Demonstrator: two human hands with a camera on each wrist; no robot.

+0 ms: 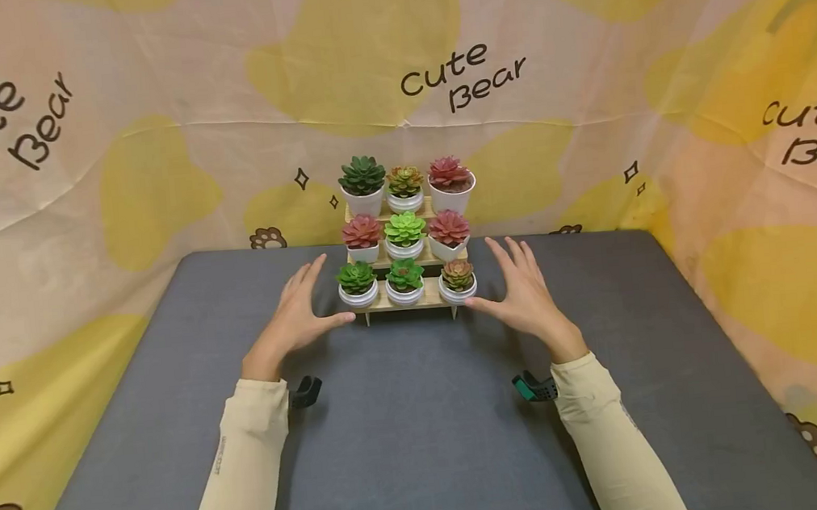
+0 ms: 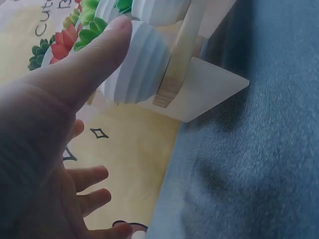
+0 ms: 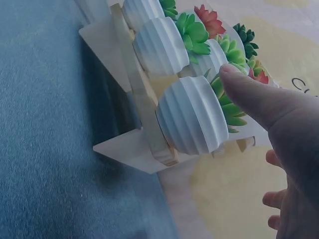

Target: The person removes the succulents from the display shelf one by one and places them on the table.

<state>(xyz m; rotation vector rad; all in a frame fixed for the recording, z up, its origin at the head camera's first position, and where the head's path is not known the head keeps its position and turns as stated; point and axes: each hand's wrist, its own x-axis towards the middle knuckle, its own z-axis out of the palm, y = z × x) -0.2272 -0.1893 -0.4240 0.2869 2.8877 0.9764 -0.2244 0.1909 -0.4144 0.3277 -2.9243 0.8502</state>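
A three-tier wooden stand (image 1: 409, 306) holds several potted succulents in white pots. Its bottom tier carries a green succulent (image 1: 357, 277), another green one (image 1: 404, 275) and a reddish-green one (image 1: 457, 275). Pink, bright green and dark green plants fill the upper tiers. My left hand (image 1: 295, 313) is at the stand's left side, fingers spread, thumb by the front left pot (image 2: 142, 64). Mirroring it on the right is my right hand (image 1: 525, 297), fingers extended, thumb beside the front right pot (image 3: 192, 117). Whether either thumb touches its pot I cannot tell. Neither hand grips anything.
The stand is at the back of a grey cloth-covered table (image 1: 425, 448). Behind it and on both sides hangs a yellow and pink printed cloth (image 1: 354, 49). Dark bands (image 1: 306, 392) circle both wrists.
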